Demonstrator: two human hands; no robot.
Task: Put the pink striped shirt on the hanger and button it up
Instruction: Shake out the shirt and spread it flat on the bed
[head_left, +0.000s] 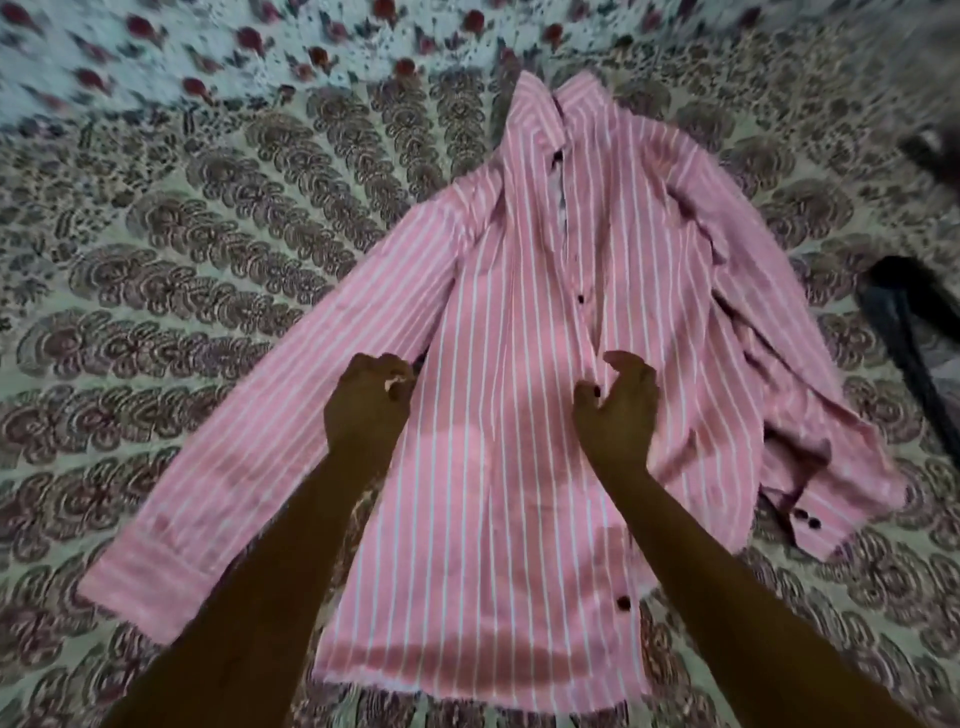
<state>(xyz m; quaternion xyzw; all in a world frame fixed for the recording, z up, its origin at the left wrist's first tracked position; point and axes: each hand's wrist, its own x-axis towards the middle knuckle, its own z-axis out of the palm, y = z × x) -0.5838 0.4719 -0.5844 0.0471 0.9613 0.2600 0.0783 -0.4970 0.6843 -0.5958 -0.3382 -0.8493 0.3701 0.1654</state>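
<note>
The pink striped shirt (524, 322) lies front up on a patterned bedspread, collar at the far end, left sleeve stretched out toward the lower left, right sleeve crumpled at the right. Dark buttons show along the placket and near the hem. My left hand (369, 402) is curled at the shirt's left side edge, fingers closed, apparently pinching the fabric there. My right hand (618, 410) rests on the placket at mid-chest with thumb and fingers bent around a dark button. A hanger is hidden or out of sight; only a dark bit shows inside the collar.
The patterned bedspread (182, 270) covers the whole surface, with a floral sheet (208, 47) at the far end. A dark object (914, 332) lies at the right edge beside the crumpled sleeve.
</note>
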